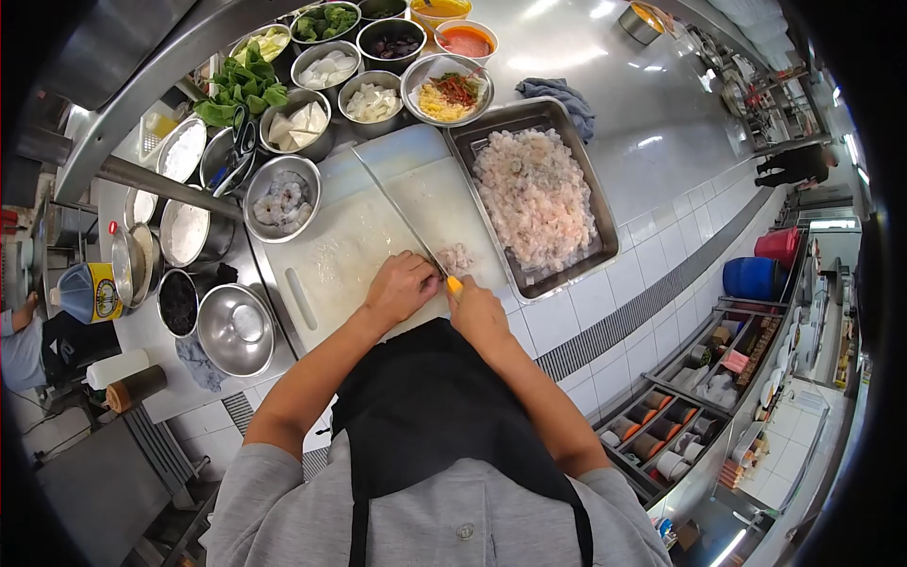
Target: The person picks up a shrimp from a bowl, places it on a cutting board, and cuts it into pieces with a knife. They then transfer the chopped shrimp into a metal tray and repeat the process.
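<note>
My right hand grips a knife by its yellow handle, the long blade pointing away across the white cutting board. Close against the blade's left side, my left hand has its fingers curled down on the board; what they hold, if anything, is hidden. A small heap of chopped shrimp lies just right of the blade. Beyond the board's right edge, a deep metal tray holds a large mound of chopped shrimp. At the board's upper left stands a metal bowl with whole peeled shrimp.
Several bowls of ingredients line the back, including leafy greens and a bowl of red and yellow toppings. Scissors stand at the left. A shiny metal bowl sits at lower left. A grey cloth lies behind the tray.
</note>
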